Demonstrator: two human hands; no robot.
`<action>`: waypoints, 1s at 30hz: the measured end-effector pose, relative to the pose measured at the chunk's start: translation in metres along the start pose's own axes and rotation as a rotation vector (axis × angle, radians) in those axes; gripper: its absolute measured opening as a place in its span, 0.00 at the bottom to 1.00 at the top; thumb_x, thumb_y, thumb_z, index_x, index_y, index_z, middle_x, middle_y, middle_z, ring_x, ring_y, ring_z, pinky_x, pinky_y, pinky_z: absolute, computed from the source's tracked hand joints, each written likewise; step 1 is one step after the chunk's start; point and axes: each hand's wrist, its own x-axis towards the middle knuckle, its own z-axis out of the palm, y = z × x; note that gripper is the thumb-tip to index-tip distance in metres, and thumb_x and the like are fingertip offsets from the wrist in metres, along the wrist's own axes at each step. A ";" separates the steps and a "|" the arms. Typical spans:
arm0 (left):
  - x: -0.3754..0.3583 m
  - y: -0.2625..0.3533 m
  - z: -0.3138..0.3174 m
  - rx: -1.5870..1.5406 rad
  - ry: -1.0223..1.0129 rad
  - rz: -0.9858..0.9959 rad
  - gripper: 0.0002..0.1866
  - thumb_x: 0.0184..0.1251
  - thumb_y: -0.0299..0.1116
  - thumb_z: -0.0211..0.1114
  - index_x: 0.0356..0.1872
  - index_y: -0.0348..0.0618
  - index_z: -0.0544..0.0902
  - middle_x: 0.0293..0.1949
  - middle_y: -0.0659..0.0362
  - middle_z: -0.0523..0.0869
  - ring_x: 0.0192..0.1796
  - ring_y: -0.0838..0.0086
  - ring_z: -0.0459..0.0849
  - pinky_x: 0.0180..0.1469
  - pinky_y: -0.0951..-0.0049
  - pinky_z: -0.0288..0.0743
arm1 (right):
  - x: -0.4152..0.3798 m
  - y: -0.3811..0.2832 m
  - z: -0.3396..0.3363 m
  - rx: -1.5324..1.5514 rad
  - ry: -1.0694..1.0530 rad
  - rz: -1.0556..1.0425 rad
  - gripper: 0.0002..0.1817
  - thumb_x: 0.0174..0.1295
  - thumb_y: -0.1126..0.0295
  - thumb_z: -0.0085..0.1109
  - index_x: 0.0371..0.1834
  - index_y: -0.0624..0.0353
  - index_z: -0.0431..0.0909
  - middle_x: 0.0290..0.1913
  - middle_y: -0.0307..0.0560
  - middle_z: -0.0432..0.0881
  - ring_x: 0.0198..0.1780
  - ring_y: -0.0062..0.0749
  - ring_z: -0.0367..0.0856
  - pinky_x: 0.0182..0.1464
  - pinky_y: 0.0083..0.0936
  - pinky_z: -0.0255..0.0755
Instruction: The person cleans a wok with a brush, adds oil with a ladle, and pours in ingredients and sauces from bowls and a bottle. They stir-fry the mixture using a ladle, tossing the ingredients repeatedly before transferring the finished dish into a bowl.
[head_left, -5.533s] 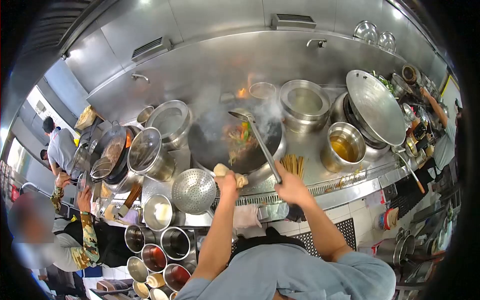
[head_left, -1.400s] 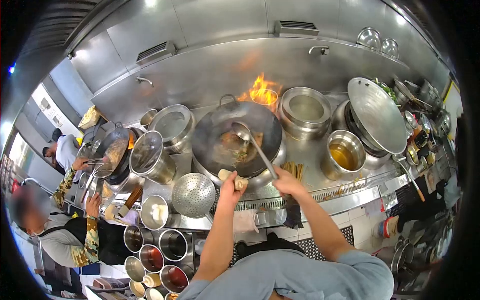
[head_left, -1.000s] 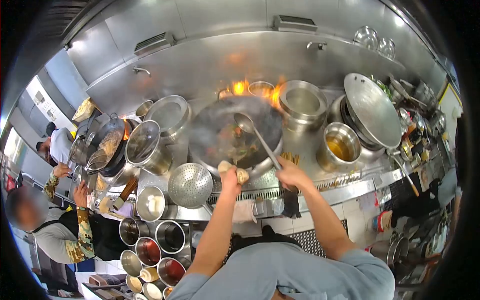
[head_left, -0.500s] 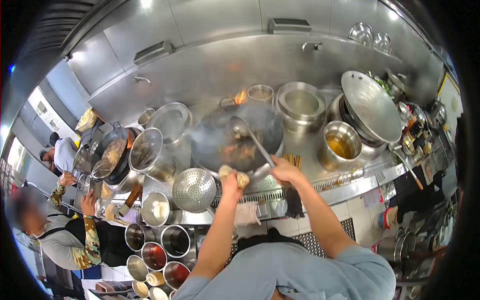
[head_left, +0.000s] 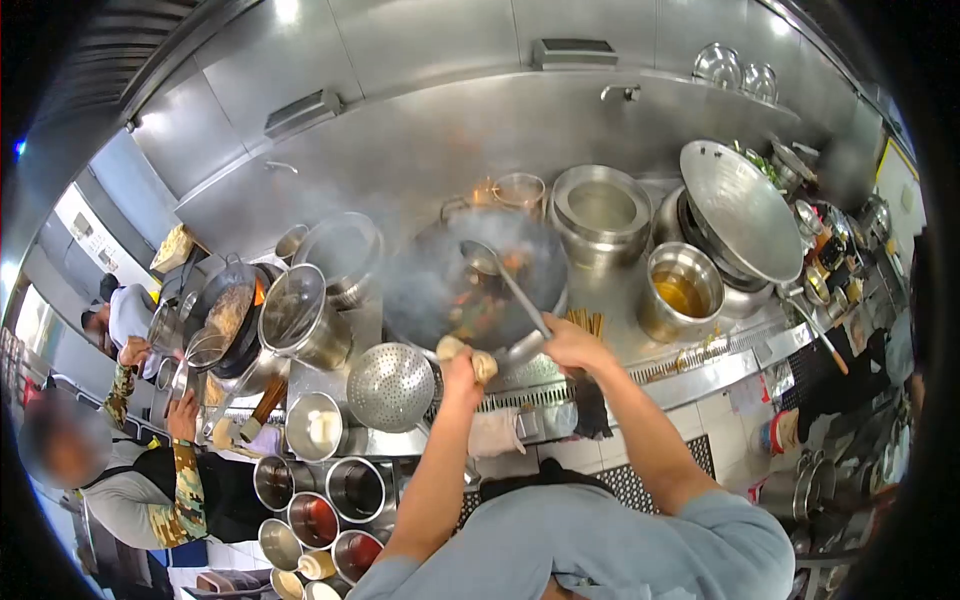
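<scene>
A large dark wok (head_left: 415, 290) steams in the middle of the stove, with red and green food (head_left: 475, 312) in it. My left hand (head_left: 462, 378) is closed round a pale folded cloth (head_left: 470, 358) at the wok's near rim. In my right hand (head_left: 577, 343) is the handle of a metal ladle (head_left: 515, 290), whose bowl hangs over the food inside the wok. A perforated strainer (head_left: 390, 387) lies just left of my left forearm.
At the left, a co-worker (head_left: 150, 490) works at a second wok (head_left: 235, 300). A pot of yellow oil (head_left: 680, 292) and a big tilted wok (head_left: 740, 212) stand right. Sauce containers (head_left: 312, 520) sit at lower left. Flames (head_left: 483, 190) show behind the wok.
More steam now spreads over the wok, and the food has shifted and shows more red and green. The ladle's bowl has moved slightly left and down. The flames at the back look smaller.
</scene>
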 end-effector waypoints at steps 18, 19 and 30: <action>0.030 -0.012 -0.017 0.065 -0.074 0.075 0.07 0.69 0.26 0.53 0.46 0.37 0.71 0.36 0.54 0.80 0.33 0.65 0.84 0.31 0.62 0.82 | 0.019 -0.004 0.021 0.398 -0.062 0.095 0.36 0.58 0.74 0.52 0.74 0.54 0.62 0.27 0.41 0.77 0.17 0.24 0.72 0.17 0.24 0.66; 0.016 -0.006 -0.009 0.093 -0.030 0.085 0.07 0.69 0.25 0.53 0.46 0.39 0.71 0.35 0.55 0.79 0.34 0.65 0.84 0.31 0.62 0.82 | 0.011 -0.004 0.020 0.441 -0.134 0.072 0.36 0.59 0.75 0.53 0.75 0.52 0.61 0.25 0.39 0.75 0.16 0.22 0.71 0.16 0.22 0.65; 0.036 -0.004 0.001 0.192 0.095 0.171 0.08 0.63 0.26 0.58 0.41 0.35 0.74 0.33 0.55 0.79 0.29 0.65 0.83 0.28 0.64 0.80 | -0.004 -0.015 -0.016 0.027 0.011 0.070 0.40 0.56 0.75 0.53 0.76 0.54 0.58 0.21 0.41 0.75 0.15 0.26 0.72 0.18 0.27 0.68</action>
